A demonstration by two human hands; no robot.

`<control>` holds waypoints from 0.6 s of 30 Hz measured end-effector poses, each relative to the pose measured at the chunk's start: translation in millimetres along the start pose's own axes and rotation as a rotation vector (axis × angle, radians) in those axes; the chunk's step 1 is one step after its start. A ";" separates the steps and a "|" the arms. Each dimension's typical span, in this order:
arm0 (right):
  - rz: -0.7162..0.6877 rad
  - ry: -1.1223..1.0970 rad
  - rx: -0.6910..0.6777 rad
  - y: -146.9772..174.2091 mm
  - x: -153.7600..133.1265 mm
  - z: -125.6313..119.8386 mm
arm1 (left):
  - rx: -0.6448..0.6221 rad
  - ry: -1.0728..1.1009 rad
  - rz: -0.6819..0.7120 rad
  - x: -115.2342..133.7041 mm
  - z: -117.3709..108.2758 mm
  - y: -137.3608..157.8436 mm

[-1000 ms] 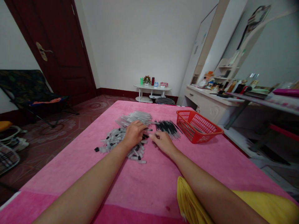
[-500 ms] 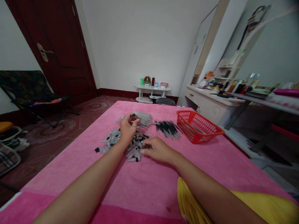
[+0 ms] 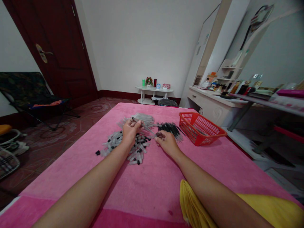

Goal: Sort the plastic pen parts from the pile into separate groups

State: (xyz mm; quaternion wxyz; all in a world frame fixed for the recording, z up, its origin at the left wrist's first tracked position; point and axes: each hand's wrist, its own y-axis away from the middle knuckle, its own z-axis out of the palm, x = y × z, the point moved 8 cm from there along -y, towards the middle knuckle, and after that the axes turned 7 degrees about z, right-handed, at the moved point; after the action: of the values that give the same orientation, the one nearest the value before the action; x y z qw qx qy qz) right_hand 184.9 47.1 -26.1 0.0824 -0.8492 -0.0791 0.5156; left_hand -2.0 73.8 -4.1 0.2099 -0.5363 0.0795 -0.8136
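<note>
My left hand point(image 3: 130, 130) is closed round a clear pen barrel point(image 3: 147, 128), which slants down to the right from its fingers. Close to that barrel's lower end, my right hand point(image 3: 166, 142) pinches a small pale piece that looks like a pen cap point(image 3: 155, 136), mostly hidden by the fingers. Below and beside my left hand lies a heap of clear pen caps with black parts point(image 3: 138, 155). Behind it is a stack of clear pen barrels point(image 3: 146, 118). Black ink refills point(image 3: 171, 129) lie in a bunch just beyond my right hand.
A red plastic basket point(image 3: 201, 134) stands right of the refills on the pink cloth point(image 3: 140, 193). Yellow fabric point(image 3: 197, 204) lies under my right forearm. A dressing table point(image 3: 209, 101) with bottles is at the right, a folding chair point(image 3: 35, 91) at the left.
My right hand has left the edge of the cap heap and moved up and right to the barrel's end. My left hand has turned slightly, and its barrel now shows more plainly.
</note>
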 end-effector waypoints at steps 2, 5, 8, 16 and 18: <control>-0.018 0.036 0.007 0.8 -2.5 -0.8 | 0.006 -0.010 -0.011 0.0 0.7 1.5; -0.047 0.077 0.024 3.3 -7.7 -3.3 | 0.022 -0.020 -0.019 -0.3 -0.2 2.2; -0.064 0.120 0.044 6.2 -13.4 -6.4 | 0.034 -0.025 -0.033 -1.6 -1.6 1.9; -0.149 0.376 0.152 12.8 -32.8 -15.6 | 0.072 -0.030 -0.151 -7.0 1.5 7.0; -0.155 0.387 0.161 14.4 -36.1 -16.5 | 0.087 -0.006 -0.175 -8.4 2.1 8.1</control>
State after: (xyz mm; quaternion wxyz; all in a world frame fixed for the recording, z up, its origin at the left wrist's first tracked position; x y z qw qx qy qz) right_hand 183.8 24.2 9.4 0.2032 -0.9144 -0.0854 0.3396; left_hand 4.8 70.3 -13.2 0.1616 -0.5339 -0.0037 -0.8299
